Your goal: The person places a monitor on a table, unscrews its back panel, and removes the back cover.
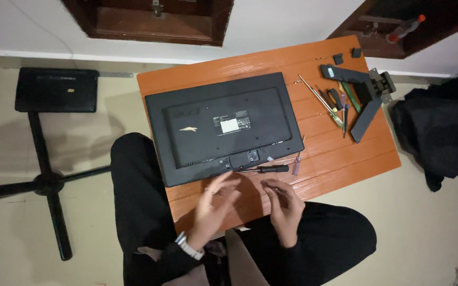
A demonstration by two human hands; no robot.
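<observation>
A black flat monitor [223,127] lies face down on a small orange table [345,159], its back panel with a white label facing up. My left hand [213,209] hovers over the table's near edge just below the monitor, fingers spread, holding nothing. My right hand [284,206] is beside it, fingers loosely curled, apparently empty. A black-handled screwdriver [269,169] rests on the table just beyond both hands, its tip toward the monitor's bottom edge. A small purple-handled screwdriver [296,164] lies right of it.
Several screwdrivers and tools [335,100] lie at the table's right, next to a black monitor stand [364,98]. A black chair base [49,182] stands on the floor at left. Dark cloth [441,132] is piled at right. My knees flank the table.
</observation>
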